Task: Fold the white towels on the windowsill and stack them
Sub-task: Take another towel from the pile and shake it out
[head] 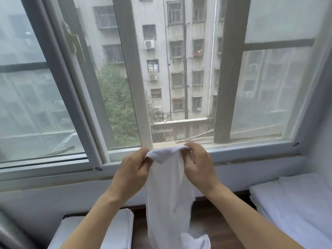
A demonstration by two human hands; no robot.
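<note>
A white towel (168, 191) hangs in the air in front of the window, its lower end reaching down to the dark wooden windowsill (212, 229). My left hand (132, 169) pinches the towel's top edge on the left. My right hand (198, 163) pinches the same edge on the right, close beside the left hand. A stack of folded white towels (118, 230) lies on the sill at lower left, partly hidden by my left forearm. A pile of white towels (294, 203) lies at the right.
The window frame (147, 108) and glass stand directly behind the raised towel, with a latch handle (72, 42) at upper left. A grey pipe (9, 234) crosses the bottom left corner. A white wall rises at the far right.
</note>
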